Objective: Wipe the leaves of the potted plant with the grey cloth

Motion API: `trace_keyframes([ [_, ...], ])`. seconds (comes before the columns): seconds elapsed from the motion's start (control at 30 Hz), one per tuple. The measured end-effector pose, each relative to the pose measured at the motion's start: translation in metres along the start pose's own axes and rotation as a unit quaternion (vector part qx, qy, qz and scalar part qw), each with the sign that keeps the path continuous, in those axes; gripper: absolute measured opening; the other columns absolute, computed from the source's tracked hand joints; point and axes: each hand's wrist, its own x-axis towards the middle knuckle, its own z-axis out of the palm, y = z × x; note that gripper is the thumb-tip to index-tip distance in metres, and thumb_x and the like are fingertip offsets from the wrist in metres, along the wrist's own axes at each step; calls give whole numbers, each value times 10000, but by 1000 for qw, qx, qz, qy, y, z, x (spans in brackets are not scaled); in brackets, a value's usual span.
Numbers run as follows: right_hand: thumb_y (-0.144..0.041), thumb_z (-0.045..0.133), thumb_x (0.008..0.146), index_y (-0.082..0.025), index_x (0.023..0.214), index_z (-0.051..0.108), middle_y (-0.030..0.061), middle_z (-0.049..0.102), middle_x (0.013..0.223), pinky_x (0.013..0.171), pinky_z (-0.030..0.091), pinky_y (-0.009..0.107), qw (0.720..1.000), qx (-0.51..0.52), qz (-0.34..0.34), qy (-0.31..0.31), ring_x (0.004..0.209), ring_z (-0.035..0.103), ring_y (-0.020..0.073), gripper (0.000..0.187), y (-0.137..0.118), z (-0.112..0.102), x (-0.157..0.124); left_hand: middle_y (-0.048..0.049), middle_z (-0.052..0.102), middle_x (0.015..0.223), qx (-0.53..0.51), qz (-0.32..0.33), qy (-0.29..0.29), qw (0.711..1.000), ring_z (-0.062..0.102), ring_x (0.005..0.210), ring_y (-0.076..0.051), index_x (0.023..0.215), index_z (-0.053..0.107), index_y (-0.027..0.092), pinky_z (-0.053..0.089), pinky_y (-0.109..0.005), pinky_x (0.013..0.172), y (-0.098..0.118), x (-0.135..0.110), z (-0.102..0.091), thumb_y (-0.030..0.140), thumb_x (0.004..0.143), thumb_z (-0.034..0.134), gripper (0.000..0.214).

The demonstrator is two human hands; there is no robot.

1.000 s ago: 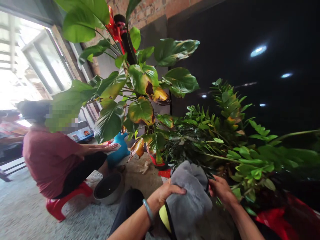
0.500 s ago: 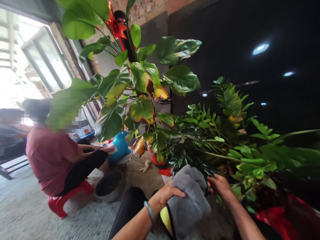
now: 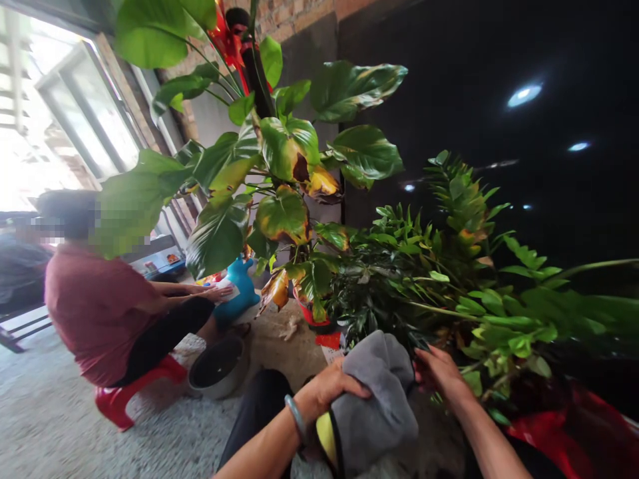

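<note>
My left hand [image 3: 332, 388] lies on a grey fluffy cloth [image 3: 377, 399], its fingers curled over the cloth's left edge. My right hand [image 3: 439, 374] grips the cloth's right side, close under the leaves of a bushy green plant [image 3: 449, 286]. A yellow item with a black rim [image 3: 327, 439] peeks out from under the cloth. A grey bangle sits on my left wrist.
A tall plant with big yellowing leaves [image 3: 284, 166] stands behind, in a red pot [image 3: 312, 319]. At the left a person in a red top [image 3: 100, 306] sits on a low red stool [image 3: 120, 399] beside a dark bowl [image 3: 217, 366] and a blue object [image 3: 242, 293].
The view has shifted slightly. My hands and the cloth stay almost where they were; the person at the left moved their arms a little.
</note>
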Motion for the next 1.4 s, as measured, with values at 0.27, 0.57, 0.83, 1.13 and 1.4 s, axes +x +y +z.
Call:
trace_keyframes([
  [0.27,-314,599,641,-199,617,569,19,620,469,356,380,204,1000,-14,18,11,373,535,125,121,0,2,-5,16,658,521,-142,92,55,984,608,524,-141,613,672,160,489,-243,624,79,-8,-18,251,462,771,202],
  [0.57,-308,658,580,-199,562,548,24,625,448,362,376,222,1000,9,19,-1,366,542,143,156,-3,0,-4,-51,721,640,-153,-28,10,988,699,737,-240,755,702,98,511,-295,761,-7,-17,-43,111,477,760,284],
  [0.83,-278,698,555,-189,590,571,17,621,447,375,406,218,999,22,26,11,360,537,127,159,-12,5,-13,-17,691,566,-292,76,100,948,625,493,-132,693,667,115,487,-220,558,72,-6,-48,228,748,591,147],
  [1.13,-316,658,515,-187,564,589,21,628,446,354,395,222,1000,6,17,21,354,530,128,155,-13,3,-17,-83,664,482,-312,-168,133,926,647,462,-193,770,664,50,500,-259,525,-21,-5,-56,157,775,516,182],
  [1.4,-317,730,517,-190,592,558,18,618,451,362,399,223,999,17,26,14,359,529,130,226,-9,4,-10,-19,712,582,-316,32,79,945,670,521,-155,734,671,121,501,-222,547,58,-3,-70,152,712,594,86],
])
